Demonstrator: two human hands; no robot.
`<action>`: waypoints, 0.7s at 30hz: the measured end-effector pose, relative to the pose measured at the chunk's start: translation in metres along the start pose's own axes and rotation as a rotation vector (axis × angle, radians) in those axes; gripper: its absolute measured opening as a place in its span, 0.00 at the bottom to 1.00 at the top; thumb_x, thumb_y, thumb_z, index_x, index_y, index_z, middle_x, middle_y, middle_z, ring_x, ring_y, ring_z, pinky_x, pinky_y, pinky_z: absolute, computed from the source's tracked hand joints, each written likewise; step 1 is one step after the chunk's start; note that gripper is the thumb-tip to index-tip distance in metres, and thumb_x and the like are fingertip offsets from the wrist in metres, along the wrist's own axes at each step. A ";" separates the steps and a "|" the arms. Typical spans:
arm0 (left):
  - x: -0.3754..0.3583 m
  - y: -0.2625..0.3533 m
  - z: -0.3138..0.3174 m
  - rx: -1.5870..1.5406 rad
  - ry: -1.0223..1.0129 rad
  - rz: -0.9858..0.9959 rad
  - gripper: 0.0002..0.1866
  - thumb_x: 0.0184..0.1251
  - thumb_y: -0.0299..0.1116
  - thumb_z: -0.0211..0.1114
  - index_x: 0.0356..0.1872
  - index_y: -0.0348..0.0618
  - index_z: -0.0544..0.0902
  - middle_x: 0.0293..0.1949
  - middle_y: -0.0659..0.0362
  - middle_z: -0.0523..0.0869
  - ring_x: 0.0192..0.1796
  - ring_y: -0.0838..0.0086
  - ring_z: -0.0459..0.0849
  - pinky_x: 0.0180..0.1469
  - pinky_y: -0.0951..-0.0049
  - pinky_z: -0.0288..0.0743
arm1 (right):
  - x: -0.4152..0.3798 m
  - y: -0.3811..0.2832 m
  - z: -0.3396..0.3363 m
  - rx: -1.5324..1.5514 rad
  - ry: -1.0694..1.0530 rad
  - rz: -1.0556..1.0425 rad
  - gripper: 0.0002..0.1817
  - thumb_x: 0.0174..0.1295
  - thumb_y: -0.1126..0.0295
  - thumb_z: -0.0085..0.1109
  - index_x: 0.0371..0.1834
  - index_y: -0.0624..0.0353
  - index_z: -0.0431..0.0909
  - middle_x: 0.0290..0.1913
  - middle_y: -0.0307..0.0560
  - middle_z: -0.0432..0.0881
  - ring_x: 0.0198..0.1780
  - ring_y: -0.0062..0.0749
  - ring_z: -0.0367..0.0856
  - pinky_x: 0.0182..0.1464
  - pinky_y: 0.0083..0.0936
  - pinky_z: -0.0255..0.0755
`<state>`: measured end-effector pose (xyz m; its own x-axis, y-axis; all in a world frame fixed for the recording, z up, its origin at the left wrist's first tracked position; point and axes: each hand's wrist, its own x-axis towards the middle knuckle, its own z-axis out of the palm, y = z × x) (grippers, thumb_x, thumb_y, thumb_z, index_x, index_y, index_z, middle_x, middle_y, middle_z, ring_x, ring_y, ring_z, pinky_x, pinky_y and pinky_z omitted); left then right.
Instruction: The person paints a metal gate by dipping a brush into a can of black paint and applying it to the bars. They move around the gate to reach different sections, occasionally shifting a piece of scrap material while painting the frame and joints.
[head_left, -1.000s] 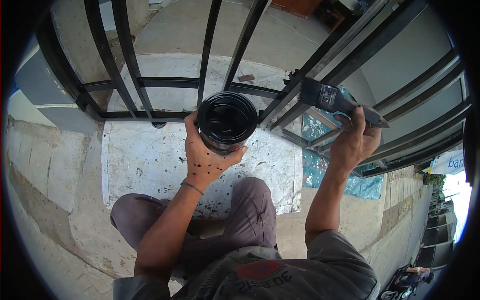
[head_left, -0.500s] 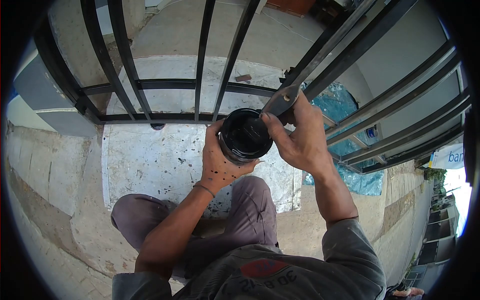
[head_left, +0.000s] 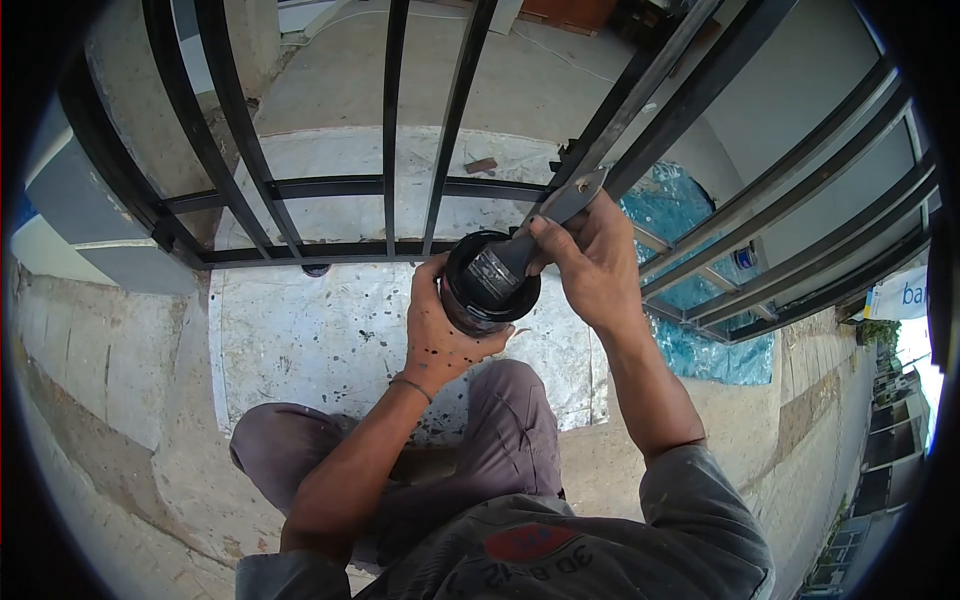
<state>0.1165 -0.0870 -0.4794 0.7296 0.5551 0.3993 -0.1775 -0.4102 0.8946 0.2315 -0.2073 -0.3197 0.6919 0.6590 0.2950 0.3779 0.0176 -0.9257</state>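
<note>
My left hand (head_left: 445,335), spotted with black paint, is wrapped round a small paint can (head_left: 531,297) with dark paint inside. In my right hand (head_left: 595,262) is a paintbrush (head_left: 513,255), gripped by its grey handle near the thumb. The brush slants down into the can's mouth, and its black ferrule shows inside the rim. Its bristle tips are hidden in the can. Just beyond the can stands a black metal gate (head_left: 330,187) with upright bars and a low cross rail.
A white paint-spotted sheet (head_left: 290,340) covers the ground under the gate and before my knees. To the right, slanted metal bars (head_left: 780,235) stand over a blue plastic sheet (head_left: 690,365). A brown block (head_left: 481,165) lies behind the gate.
The paintbrush has shifted in the can, and more of its ferrule and handle now shows. My right hand has moved slightly left. My left hand still holds the can.
</note>
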 end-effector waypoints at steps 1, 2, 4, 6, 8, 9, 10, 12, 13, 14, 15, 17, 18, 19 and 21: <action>-0.001 0.000 0.001 -0.001 0.003 -0.006 0.56 0.41 0.43 0.92 0.70 0.34 0.65 0.62 0.45 0.78 0.65 0.52 0.83 0.67 0.56 0.80 | 0.001 0.005 -0.003 0.040 0.044 0.051 0.09 0.74 0.79 0.62 0.51 0.70 0.73 0.37 0.52 0.87 0.33 0.31 0.89 0.34 0.25 0.83; 0.000 0.001 0.001 0.001 -0.001 -0.001 0.56 0.41 0.43 0.92 0.70 0.34 0.65 0.62 0.45 0.78 0.65 0.52 0.83 0.67 0.56 0.80 | 0.001 0.010 -0.006 0.042 0.049 0.047 0.09 0.74 0.79 0.62 0.51 0.70 0.73 0.37 0.52 0.87 0.33 0.31 0.89 0.34 0.25 0.83; 0.001 0.005 0.001 -0.092 0.003 -0.048 0.56 0.41 0.43 0.91 0.69 0.33 0.65 0.61 0.44 0.79 0.63 0.52 0.85 0.65 0.57 0.82 | 0.001 0.024 -0.013 0.222 0.197 0.150 0.08 0.74 0.79 0.60 0.52 0.70 0.77 0.40 0.53 0.88 0.33 0.32 0.89 0.34 0.26 0.82; 0.002 0.004 0.001 -0.024 0.018 0.021 0.55 0.42 0.42 0.91 0.69 0.33 0.65 0.60 0.43 0.81 0.61 0.54 0.87 0.63 0.59 0.83 | -0.004 0.035 -0.019 0.251 0.243 0.133 0.09 0.73 0.80 0.60 0.52 0.72 0.77 0.40 0.53 0.88 0.32 0.33 0.88 0.34 0.26 0.82; 0.003 0.005 0.001 -0.092 0.035 -0.006 0.55 0.42 0.41 0.91 0.69 0.34 0.64 0.60 0.43 0.81 0.61 0.54 0.87 0.63 0.59 0.83 | -0.012 0.047 -0.027 0.336 0.317 0.137 0.07 0.74 0.79 0.62 0.49 0.71 0.76 0.36 0.54 0.87 0.32 0.33 0.89 0.34 0.26 0.85; 0.004 0.002 0.001 -0.046 0.046 0.021 0.56 0.41 0.41 0.91 0.69 0.35 0.64 0.60 0.43 0.82 0.61 0.54 0.88 0.63 0.59 0.83 | -0.017 0.052 -0.030 0.337 0.368 0.151 0.07 0.73 0.79 0.62 0.49 0.71 0.76 0.37 0.53 0.87 0.31 0.32 0.89 0.33 0.27 0.86; 0.004 0.001 0.001 -0.047 0.031 0.039 0.56 0.41 0.41 0.91 0.69 0.35 0.64 0.60 0.43 0.82 0.61 0.54 0.88 0.63 0.59 0.83 | -0.020 0.059 -0.032 0.341 0.388 0.137 0.07 0.73 0.79 0.62 0.49 0.71 0.76 0.37 0.53 0.87 0.31 0.32 0.89 0.33 0.27 0.86; 0.004 0.006 -0.001 -0.016 0.041 -0.012 0.56 0.41 0.41 0.91 0.69 0.35 0.63 0.59 0.43 0.82 0.61 0.54 0.88 0.64 0.59 0.83 | -0.026 0.072 -0.035 0.480 0.528 0.203 0.07 0.73 0.78 0.62 0.48 0.70 0.76 0.37 0.53 0.87 0.31 0.32 0.88 0.33 0.28 0.86; 0.004 0.003 -0.001 0.014 0.046 0.000 0.56 0.41 0.40 0.91 0.69 0.36 0.62 0.59 0.43 0.82 0.61 0.54 0.88 0.64 0.58 0.83 | -0.030 0.075 -0.037 0.538 0.565 0.217 0.07 0.73 0.78 0.61 0.49 0.70 0.76 0.37 0.52 0.86 0.31 0.34 0.88 0.34 0.29 0.87; 0.003 0.002 -0.001 0.018 0.031 0.019 0.56 0.41 0.40 0.91 0.69 0.36 0.62 0.59 0.43 0.82 0.61 0.54 0.88 0.64 0.58 0.83 | -0.035 0.081 -0.039 0.548 0.582 0.202 0.07 0.73 0.78 0.61 0.49 0.70 0.76 0.37 0.52 0.86 0.31 0.34 0.88 0.34 0.29 0.87; 0.004 0.002 -0.001 0.017 0.051 0.015 0.56 0.41 0.40 0.91 0.69 0.36 0.62 0.59 0.43 0.82 0.61 0.54 0.88 0.64 0.58 0.83 | -0.039 0.091 -0.042 0.615 0.618 0.239 0.07 0.73 0.79 0.60 0.49 0.71 0.76 0.38 0.52 0.85 0.31 0.35 0.88 0.35 0.29 0.87; 0.005 0.001 0.000 -0.003 0.077 0.018 0.56 0.41 0.40 0.91 0.69 0.36 0.62 0.60 0.44 0.82 0.61 0.54 0.88 0.64 0.58 0.82 | -0.045 0.102 -0.045 0.710 0.661 0.315 0.07 0.73 0.80 0.58 0.50 0.71 0.75 0.39 0.51 0.84 0.33 0.36 0.88 0.37 0.30 0.88; 0.006 0.001 0.000 0.000 0.066 0.039 0.56 0.41 0.40 0.91 0.69 0.36 0.62 0.60 0.44 0.82 0.61 0.54 0.88 0.64 0.58 0.82 | -0.047 0.106 -0.047 0.722 0.673 0.297 0.07 0.73 0.80 0.58 0.50 0.71 0.75 0.39 0.51 0.84 0.33 0.36 0.88 0.37 0.30 0.88; 0.006 0.001 -0.001 -0.003 0.075 0.039 0.56 0.41 0.41 0.91 0.70 0.36 0.62 0.60 0.45 0.82 0.62 0.55 0.87 0.65 0.59 0.82 | -0.048 0.110 -0.049 0.768 0.703 0.316 0.07 0.73 0.80 0.58 0.51 0.71 0.75 0.40 0.51 0.84 0.34 0.37 0.88 0.37 0.30 0.88; 0.008 0.005 -0.003 -0.018 0.087 0.014 0.57 0.41 0.42 0.92 0.70 0.37 0.63 0.61 0.47 0.81 0.63 0.57 0.85 0.68 0.59 0.79 | -0.047 0.117 -0.055 0.848 0.773 0.352 0.07 0.74 0.78 0.59 0.51 0.68 0.76 0.42 0.50 0.85 0.36 0.38 0.89 0.39 0.32 0.89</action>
<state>0.1196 -0.0819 -0.4710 0.6671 0.6103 0.4273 -0.2002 -0.4056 0.8918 0.2769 -0.2776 -0.4285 0.9719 0.1062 -0.2100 -0.2306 0.6079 -0.7598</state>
